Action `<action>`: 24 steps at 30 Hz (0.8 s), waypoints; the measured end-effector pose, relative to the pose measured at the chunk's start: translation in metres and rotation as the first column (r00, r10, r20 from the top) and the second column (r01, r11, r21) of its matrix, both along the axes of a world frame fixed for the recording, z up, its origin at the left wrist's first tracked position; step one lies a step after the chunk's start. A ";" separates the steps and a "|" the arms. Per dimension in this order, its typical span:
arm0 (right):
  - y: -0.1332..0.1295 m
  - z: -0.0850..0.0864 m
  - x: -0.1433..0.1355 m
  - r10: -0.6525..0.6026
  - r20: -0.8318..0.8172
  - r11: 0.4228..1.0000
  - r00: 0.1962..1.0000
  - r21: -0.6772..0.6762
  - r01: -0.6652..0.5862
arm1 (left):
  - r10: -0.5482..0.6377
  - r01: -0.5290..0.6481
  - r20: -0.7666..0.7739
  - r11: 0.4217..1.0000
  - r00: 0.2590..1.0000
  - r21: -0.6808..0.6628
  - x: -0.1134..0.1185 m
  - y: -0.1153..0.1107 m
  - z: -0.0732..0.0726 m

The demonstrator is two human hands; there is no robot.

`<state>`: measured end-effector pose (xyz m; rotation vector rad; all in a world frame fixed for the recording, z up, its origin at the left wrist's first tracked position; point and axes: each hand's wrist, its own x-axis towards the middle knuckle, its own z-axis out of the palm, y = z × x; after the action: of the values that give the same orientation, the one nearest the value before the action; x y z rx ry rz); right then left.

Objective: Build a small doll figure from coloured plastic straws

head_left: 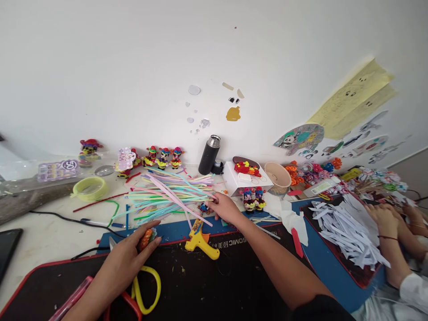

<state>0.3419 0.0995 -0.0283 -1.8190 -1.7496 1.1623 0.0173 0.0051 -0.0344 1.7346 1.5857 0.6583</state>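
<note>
My left hand [135,247] is closed around a small orange fuzzy piece [146,240] with some green and blue on it, mostly hidden by the fingers. My right hand [225,206] is at the right ends of a spread of pastel pipe cleaners [174,196], fingers pinched together; what lies between them is unclear. A yellow glue gun [202,244] rests between my hands, its nozzle toward the pipe cleaners. Close to the nozzle and my right fingertips is a small blue and red piece [203,207]. Yellow-handled scissors [147,290] lie below my left hand.
Behind stand a black flask [209,155], a white box [245,180] and several pipe-cleaner dolls [163,158]. A yellow-green roll [89,189] and black cable [76,222] lie left. At right, another person's hands [384,220] are beside a heap of white paper strips [347,229].
</note>
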 end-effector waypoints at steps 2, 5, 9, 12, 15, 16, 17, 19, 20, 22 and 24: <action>0.003 -0.002 -0.001 -0.022 -0.035 1.000 0.999 -0.019 0.021 | -0.004 0.004 -0.003 1.000 1.000 0.003 0.000 0.000 0.000; 0.004 -0.001 -0.001 -0.038 -0.077 0.998 0.996 -0.062 0.034 | -0.005 0.005 -0.001 1.000 1.000 0.019 0.001 0.001 -0.001; 0.001 0.005 0.002 -0.068 -0.131 0.993 0.989 -0.103 0.054 | 0.000 0.000 0.014 0.999 1.000 0.035 0.001 0.001 -0.003; -0.002 0.011 0.007 -0.088 -0.146 0.991 0.985 -0.109 0.073 | 0.007 -0.009 0.028 0.999 1.000 0.045 0.001 0.000 -0.004; -0.005 0.013 0.012 -0.102 -0.137 0.991 0.985 -0.102 0.089 | 0.007 -0.009 0.033 0.998 0.999 0.056 0.001 0.000 -0.004; -0.006 0.013 0.014 -0.104 -0.130 0.991 0.986 -0.097 0.091 | 0.006 -0.008 0.030 0.998 1.000 0.056 0.001 0.001 -0.003; -0.007 0.013 0.016 -0.103 -0.120 0.992 0.987 -0.090 0.092 | 0.004 -0.005 0.026 0.999 1.000 0.053 0.001 0.001 -0.003; -0.009 0.014 0.018 -0.095 -0.097 0.994 0.991 -0.071 0.088 | -0.001 0.000 0.020 0.999 1.000 0.050 0.001 0.001 -0.001; -0.011 0.015 0.019 -0.090 -0.085 0.995 0.992 -0.060 0.085 | 0.001 -0.002 0.018 0.999 1.000 0.049 0.001 0.001 0.000; -0.016 0.017 0.019 -0.084 -0.066 0.996 0.994 -0.033 0.082 | 0.009 -0.010 0.017 0.999 1.000 0.048 0.001 0.001 0.001; -0.021 0.020 0.018 -0.083 -0.056 0.997 0.995 -0.005 0.083 | 0.016 -0.017 0.022 0.999 1.000 0.049 0.000 0.001 0.002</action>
<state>0.3601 0.0785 -0.0080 -1.8248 -1.6259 1.1721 0.0178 0.0063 -0.0322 1.7462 1.5828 0.7274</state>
